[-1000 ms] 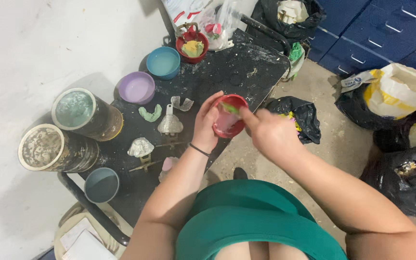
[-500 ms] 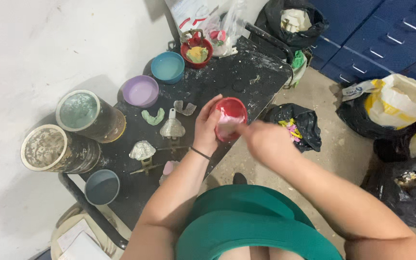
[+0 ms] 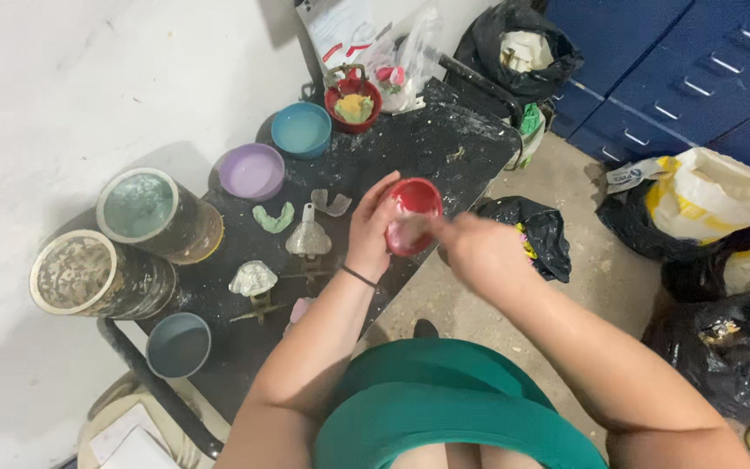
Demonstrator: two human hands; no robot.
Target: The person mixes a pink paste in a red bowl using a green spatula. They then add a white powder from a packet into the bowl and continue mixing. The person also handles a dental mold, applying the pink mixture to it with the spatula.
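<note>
Both of our hands meet over the near edge of the table (image 3: pixel 444 130). Our left hand (image 3: pixel 368 230) wraps its fingers around the side of a small red bowl (image 3: pixel 412 214), holding it tilted with its mouth toward us, just above the table's edge. Pale pinkish-white paste coats the inside of the bowl. Our right hand (image 3: pixel 477 252) is blurred and reaches to the bowl's rim; it looks closed, but we cannot tell what it grips.

Just left of the bowl, on the dark, splattered table, lie a clear dental tray (image 3: pixel 330 202), a green dental tray (image 3: pixel 273 217) and a metal impression tray (image 3: pixel 308 236). Nearer to us stands a white plaster cast (image 3: pixel 253 278) on a metal frame, with a pink piece (image 3: pixel 300 307) beside it. Farther out sit a purple bowl (image 3: pixel 252 171), a blue bowl (image 3: pixel 301 129) and a second red bowl (image 3: pixel 353 102) holding yellow and green material. At the table's left edge lie two large round tins (image 3: pixel 136 208), and a grey bowl (image 3: pixel 179 344) sits below them.

On the floor to the right are black bags (image 3: pixel 544 230), a white and yellow sack (image 3: pixel 713 195), and blue drawers (image 3: pixel 679 78) beyond.
</note>
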